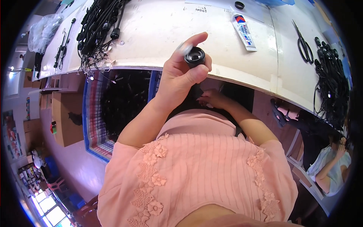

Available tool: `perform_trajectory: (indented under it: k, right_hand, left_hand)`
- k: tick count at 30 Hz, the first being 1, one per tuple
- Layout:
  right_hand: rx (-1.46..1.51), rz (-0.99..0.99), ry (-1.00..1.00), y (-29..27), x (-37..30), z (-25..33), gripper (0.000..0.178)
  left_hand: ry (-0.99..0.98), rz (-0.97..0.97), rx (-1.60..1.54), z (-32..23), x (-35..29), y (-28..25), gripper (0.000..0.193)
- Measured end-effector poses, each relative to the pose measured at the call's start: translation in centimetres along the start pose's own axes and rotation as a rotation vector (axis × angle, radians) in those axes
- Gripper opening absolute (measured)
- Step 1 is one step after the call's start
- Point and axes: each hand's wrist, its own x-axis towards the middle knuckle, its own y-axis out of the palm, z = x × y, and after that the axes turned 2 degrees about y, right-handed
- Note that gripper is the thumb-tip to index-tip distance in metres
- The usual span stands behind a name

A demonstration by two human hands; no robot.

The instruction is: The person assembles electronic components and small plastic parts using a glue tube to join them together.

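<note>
Black tube (pixel 195 56) is gripped in left hand (pixel 181 73) near table (pixel 151 45) edge; could be dropped if that hold is loosened; right hand (pixel 215 100) is shadowed, its grip cannot be told.

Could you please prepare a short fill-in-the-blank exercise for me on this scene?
1. The left hand holds a cylindrical part whose colour is ____.
2. In the picture, the white tube lies to the ____ of the left hand.
3. Between that tube and the rightmost black cable bundle lie the ____.

Missing words: black; right; scissors.
</note>
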Motion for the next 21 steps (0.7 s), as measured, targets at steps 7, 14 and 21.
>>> perform_trajectory:
  k: [7, 14, 21]
  right_hand:
    - [-0.119, -0.106, -0.403, 1.6, -0.8, 3.2, 0.015]
    - [-0.334, -0.066, -0.377, 2.0, -0.1, 2.3, 0.021]
    - [-0.344, -0.134, -0.398, 2.9, 2.2, -1.1, 0.024]
  left_hand:
    - [-0.071, 0.023, 0.070, 0.0, -0.3, 0.3, 0.061]
    - [-0.058, 0.032, 0.023, -0.6, -0.8, 0.5, 0.053]
    - [-0.006, 0.067, 0.239, -0.5, -1.2, 1.3, 0.060]
